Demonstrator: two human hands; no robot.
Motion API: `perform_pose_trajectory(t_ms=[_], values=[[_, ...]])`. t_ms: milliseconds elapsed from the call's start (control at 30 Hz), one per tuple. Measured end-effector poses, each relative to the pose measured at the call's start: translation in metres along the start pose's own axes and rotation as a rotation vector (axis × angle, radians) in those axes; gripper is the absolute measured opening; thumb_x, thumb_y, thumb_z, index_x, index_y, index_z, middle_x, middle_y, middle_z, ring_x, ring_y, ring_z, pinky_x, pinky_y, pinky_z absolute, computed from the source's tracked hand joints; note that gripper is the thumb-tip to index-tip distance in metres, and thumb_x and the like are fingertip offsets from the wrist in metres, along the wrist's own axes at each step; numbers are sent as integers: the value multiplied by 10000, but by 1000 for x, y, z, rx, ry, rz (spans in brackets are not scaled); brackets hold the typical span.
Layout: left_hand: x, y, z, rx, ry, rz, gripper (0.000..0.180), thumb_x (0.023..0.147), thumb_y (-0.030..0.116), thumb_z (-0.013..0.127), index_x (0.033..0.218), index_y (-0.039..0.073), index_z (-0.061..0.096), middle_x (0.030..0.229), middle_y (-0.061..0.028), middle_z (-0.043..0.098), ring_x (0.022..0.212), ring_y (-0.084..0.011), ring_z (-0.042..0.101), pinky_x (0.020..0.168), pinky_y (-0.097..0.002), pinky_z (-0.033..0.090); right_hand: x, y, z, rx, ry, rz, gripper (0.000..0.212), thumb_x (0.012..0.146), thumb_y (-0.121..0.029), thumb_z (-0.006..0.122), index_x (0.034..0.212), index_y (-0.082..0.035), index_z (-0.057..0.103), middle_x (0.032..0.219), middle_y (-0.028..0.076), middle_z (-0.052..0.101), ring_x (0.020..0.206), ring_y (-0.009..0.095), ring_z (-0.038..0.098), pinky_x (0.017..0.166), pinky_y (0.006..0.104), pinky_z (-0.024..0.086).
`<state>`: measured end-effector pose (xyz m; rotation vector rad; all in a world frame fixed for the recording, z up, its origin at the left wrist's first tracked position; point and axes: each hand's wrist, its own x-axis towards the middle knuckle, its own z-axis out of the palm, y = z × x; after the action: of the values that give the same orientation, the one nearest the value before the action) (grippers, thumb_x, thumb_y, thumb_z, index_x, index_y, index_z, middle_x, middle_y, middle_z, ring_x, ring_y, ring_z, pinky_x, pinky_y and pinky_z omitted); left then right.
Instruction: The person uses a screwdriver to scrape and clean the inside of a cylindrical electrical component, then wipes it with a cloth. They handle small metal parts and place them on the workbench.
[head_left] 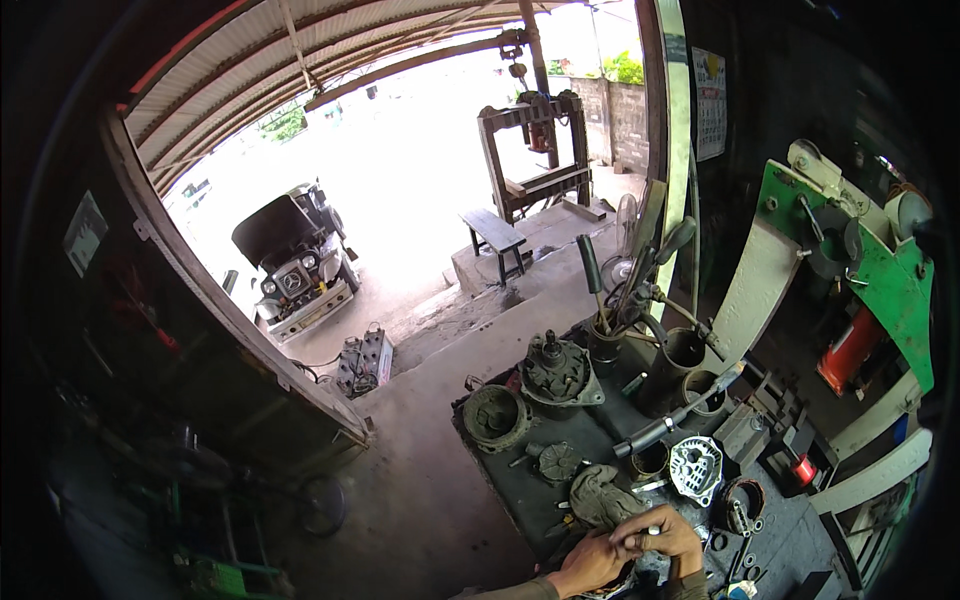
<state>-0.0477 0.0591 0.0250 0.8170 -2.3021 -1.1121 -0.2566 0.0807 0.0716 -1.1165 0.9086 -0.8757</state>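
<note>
At the bench's near edge my left hand (588, 565) and my right hand (668, 537) meet, fingers curled and touching. A small pale tip (654, 531) shows at my right hand's fingers; the rest of that piece is hidden. My left hand is closed too, but its grip is covered. Beneath them lies a part I cannot make out. Just beyond my hands is a crumpled grey rag (603, 497). A silver alternator end housing (696, 468) and a ring-shaped stator (742, 504) lie to the right. A claw-pole rotor (558, 462) rests farther left.
On the dark bench (500, 482) stand an alternator (556, 371), a round housing (495, 417) and metal cans (684, 352) with tools. A long-handled tool (648, 437) lies across. A green-and-white machine frame (770, 260) rises at right; a press (535, 150) and vehicle (295, 260) are outside.
</note>
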Motion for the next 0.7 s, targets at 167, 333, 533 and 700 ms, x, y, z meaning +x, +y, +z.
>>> perform_pose_trajectory(t_ms=[167, 333, 533, 700], values=[[-14, -14, 7, 32, -154, -26, 411, 903, 175, 714, 1285, 38, 649, 1248, -186, 741, 1201, -377, 676, 1075, -501, 478, 28, 42, 89, -264, 1193, -512, 128, 934, 42, 708, 1012, 53, 810, 925, 136, 819, 878, 190, 771, 831, 313, 587], [-14, -9, 3, 59, -61, 38, 352, 919, 149, 660, 1244, 14, 644, 1221, -187, 733, 1185, -368, 669, 1026, -490, 475, 26, 18, 93, -220, 1178, -319, 162, 939, -9, 741, 1081, 26, 812, 1002, 128, 819, 932, 187, 758, 861, 329, 575], [-8, -10, 6, 90, -96, 28, 199, 908, 93, 618, 1054, 29, 736, 1133, -225, 745, 1180, -374, 692, 1022, -547, 506, 4, 11, 49, 90, 560, -246, 359, 870, -261, 769, 895, 95, 803, 732, 124, 738, 609, 148, 632, 570, 298, 459], [-17, -23, 16, 164, -107, 48, 325, 876, 56, 605, 1181, -15, 693, 1174, -229, 738, 1237, -387, 660, 1094, -537, 465, 6, 46, 62, 344, 725, -241, 361, 861, -276, 691, 823, 73, 776, 686, 74, 682, 591, 127, 572, 568, 291, 431]])
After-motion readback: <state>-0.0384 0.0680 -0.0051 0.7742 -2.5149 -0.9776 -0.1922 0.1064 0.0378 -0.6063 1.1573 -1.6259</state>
